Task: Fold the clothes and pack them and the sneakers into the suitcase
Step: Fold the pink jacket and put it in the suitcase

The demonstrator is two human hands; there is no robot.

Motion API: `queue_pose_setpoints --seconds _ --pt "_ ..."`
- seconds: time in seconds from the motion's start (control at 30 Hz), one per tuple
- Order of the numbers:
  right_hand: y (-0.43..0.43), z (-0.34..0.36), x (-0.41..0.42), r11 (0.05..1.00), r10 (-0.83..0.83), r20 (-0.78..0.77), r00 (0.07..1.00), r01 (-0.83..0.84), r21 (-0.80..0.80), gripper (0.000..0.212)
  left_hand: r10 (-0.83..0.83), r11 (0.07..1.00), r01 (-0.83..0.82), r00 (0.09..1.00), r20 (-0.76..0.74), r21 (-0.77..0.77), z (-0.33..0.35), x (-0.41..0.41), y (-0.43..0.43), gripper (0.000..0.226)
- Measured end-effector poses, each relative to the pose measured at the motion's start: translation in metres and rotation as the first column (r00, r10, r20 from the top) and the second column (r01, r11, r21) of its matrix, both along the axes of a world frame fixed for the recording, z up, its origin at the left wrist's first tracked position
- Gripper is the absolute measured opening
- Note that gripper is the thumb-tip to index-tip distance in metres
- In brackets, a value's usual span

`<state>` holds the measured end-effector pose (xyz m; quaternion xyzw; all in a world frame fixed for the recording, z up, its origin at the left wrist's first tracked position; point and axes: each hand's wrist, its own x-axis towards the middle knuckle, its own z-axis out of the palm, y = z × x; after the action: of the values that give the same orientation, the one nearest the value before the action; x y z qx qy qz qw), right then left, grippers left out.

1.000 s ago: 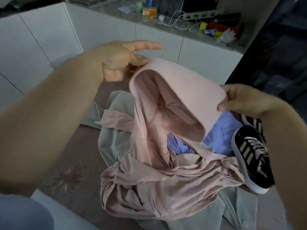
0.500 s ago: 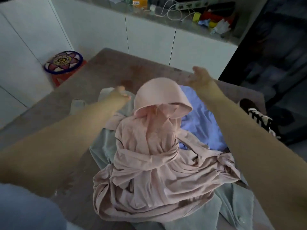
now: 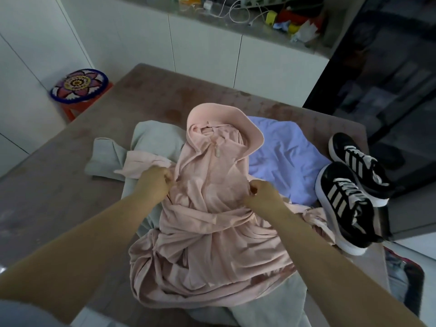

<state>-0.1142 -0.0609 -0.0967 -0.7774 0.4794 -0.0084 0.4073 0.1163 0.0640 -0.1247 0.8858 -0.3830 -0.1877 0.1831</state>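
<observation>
The pink hooded jacket (image 3: 212,208) lies crumpled on top of the pile in the middle of the brown surface (image 3: 70,173). Its front faces up, its hood (image 3: 250,131) stands open at the far end, and its zip pull (image 3: 216,151) hangs just below the collar. The left hand (image 3: 154,185) has its grip bunched round the fabric at the jacket's left shoulder, where a sleeve trails off to the side. The right hand (image 3: 264,197) pinches the cloth at the opposite shoulder, with its fingers curled into the folds. Both forearms reach in from the near edge, and the lower half of the jacket lies heaped in twists between them. Under the jacket a grey-green garment (image 3: 153,140) spreads out to the left and shows again at the near edge. A lavender garment (image 3: 283,156) lies partly beneath the jacket's right side. Just beside that, at the right edge of the surface, two black sneakers (image 3: 346,204) with pale stripes and white soles sit side by side; the nearer one touches the jacket's bunched hem. Beyond the surface, a red stool (image 3: 79,84) with a flower-patterned cushion stands by white cabinets (image 3: 200,48). A far counter (image 3: 236,17) above the cabinets carries cables and small, colourful clutter.
</observation>
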Motion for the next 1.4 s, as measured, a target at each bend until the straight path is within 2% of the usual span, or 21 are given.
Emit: queue_pose_setpoints --seconds 0.07,0.17,0.23,0.27,0.33,0.4,0.43,0.47,0.5,0.57,0.63,0.73,0.8,0.87,0.93,1.0,1.07,1.13,1.2,1.27,1.4 --pt "-0.009 0.015 -0.012 1.0 -0.007 0.039 0.999 0.007 -0.017 0.004 0.039 0.997 -0.037 0.999 0.032 -0.062 0.007 0.003 -0.001 0.011" --pt "-0.028 0.05 -0.036 0.98 0.003 0.225 0.974 -0.048 0.194 0.035 0.094 0.987 -0.105 0.991 -0.092 -0.124 0.017 0.009 -0.004 0.005" --pt "-0.04 0.062 -0.05 0.966 0.048 0.264 0.963 -0.111 0.232 0.056 0.054 0.98 -0.095 0.972 -0.227 -0.175 0.02 0.007 -0.005 0.01" --pt "-0.043 0.065 -0.054 0.982 0.047 0.258 0.965 -0.091 0.164 0.059 0.037 0.978 -0.097 0.952 -0.305 -0.184 0.019 0.003 -0.006 0.02" --pt "-0.051 0.065 -0.059 0.986 -0.088 0.273 0.958 0.123 -0.116 0.054 0.033 0.99 -0.08 0.935 -0.352 -0.119 0.015 -0.007 -0.007 0.041" --pt "-0.056 0.06 -0.068 0.845 -0.283 0.291 0.914 0.382 -0.375 0.046 0.028 0.999 -0.04 0.951 -0.308 -0.034 0.009 -0.021 -0.009 0.045" --pt "-0.058 0.055 -0.074 0.791 -0.335 0.271 0.903 0.425 -0.44 0.041 0.03 0.999 -0.036 0.954 -0.299 -0.013 0.005 -0.028 -0.01 0.047" --pt "-0.059 0.047 -0.082 0.784 -0.366 0.211 0.906 0.422 -0.455 0.036 0.035 0.999 -0.038 0.957 -0.288 -0.004 0.003 -0.033 -0.011 0.052" --pt "-0.058 0.038 -0.09 0.81 -0.381 0.115 0.917 0.392 -0.436 0.034 0.037 0.999 -0.04 0.967 -0.25 -0.006 0.002 -0.039 -0.011 0.058" --pt "-0.048 0.02 -0.101 0.868 -0.347 -0.051 0.936 0.301 -0.395 0.042 -0.017 0.999 0.015 0.998 -0.063 -0.04 0.006 -0.048 -0.01 0.059" --pt "-0.031 0.009 -0.102 0.892 -0.216 -0.048 0.975 0.177 -0.415 0.043 -0.153 0.984 0.162 0.983 0.1 -0.08 0.014 -0.056 -0.013 0.053" --pt "-0.009 -0.004 -0.09 0.93 0.073 -0.043 0.996 -0.084 -0.358 0.056 -0.446 0.89 0.45 0.892 0.066 -0.066 0.022 -0.075 -0.02 0.049" --pt "-0.001 -0.009 -0.081 0.94 0.15 -0.21 0.966 -0.205 -0.273 0.067 -0.556 0.83 0.557 0.831 0.022 -0.027 0.024 -0.092 -0.024 0.052" --pt "0.001 -0.013 -0.079 0.91 0.176 -0.402 0.898 -0.304 -0.282 0.056 -0.597 0.801 0.599 0.8 0.057 -0.003 0.022 -0.108 -0.028 0.054" --pt "-0.002 -0.013 -0.083 0.849 0.191 -0.519 0.833 -0.405 -0.338 0.04 -0.613 0.789 0.613 0.785 0.09 0.041 0.018 -0.12 -0.031 0.053" --pt "-0.008 -0.012 -0.094 0.826 0.234 -0.441 0.867 -0.416 -0.381 0.041 -0.619 0.785 0.616 0.779 0.102 0.067 0.017 -0.126 -0.035 0.04" --pt "-0.013 -0.004 -0.109 0.895 0.279 -0.226 0.933 -0.338 -0.29 0.047 -0.619 0.785 0.617 0.78 0.098 0.048 0.02 -0.125 -0.036 0.024" --pt "-0.015 0.011 -0.126 0.952 0.258 -0.073 0.963 -0.267 -0.147 0.033 -0.597 0.798 0.602 0.795 0.105 -0.021 0.031 -0.118 -0.033 0.018" --pt "-0.019 0.023 -0.142 0.973 0.214 -0.016 0.977 -0.215 -0.088 0.02 -0.539 0.825 0.552 0.833 0.123 -0.123 0.047 -0.101 -0.026 0.014" --pt "-0.024 0.035 -0.152 0.968 0.208 0.007 0.978 -0.205 -0.144 0.011 -0.474 0.844 0.492 0.871 0.134 -0.213 0.066 -0.077 -0.019 0.011" --pt "-0.035 0.057 -0.152 0.942 0.242 0.005 0.97 -0.234 -0.24 0.032 -0.371 0.876 0.413 0.907 0.201 -0.248 0.096 -0.037 -0.004 0.008"
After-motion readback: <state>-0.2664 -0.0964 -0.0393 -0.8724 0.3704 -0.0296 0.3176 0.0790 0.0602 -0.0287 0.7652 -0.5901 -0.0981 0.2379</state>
